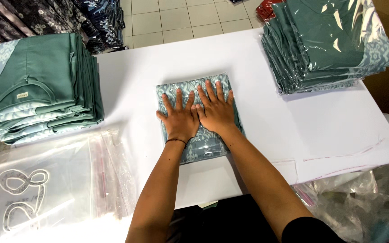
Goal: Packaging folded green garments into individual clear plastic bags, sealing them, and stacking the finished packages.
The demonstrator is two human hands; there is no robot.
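I press both palms flat on a folded garment, a soft square of teal cloth printed with a pale curling pattern, lying near the middle of the smooth white surface. My left hand is spread wide, fingers splayed and released, gripping nothing, with a thin dark band at the wrist. My right hand lies just beside it, thumbs touching, equally flat and open on the cloth.

To my left sits a tall stack of folded garments in plain matte green with patterned pale-blue panels, unbagged, their edges layered like pages. Below it, at the near-left corner, lies a pile of clear plastic bags, glossy and crinkled, with red-edged sealing strips. At the far right rests a stack of bagged garments, the same green and patterned cloth under shiny, reflective film. Beyond the surface is a pale tiled floor.
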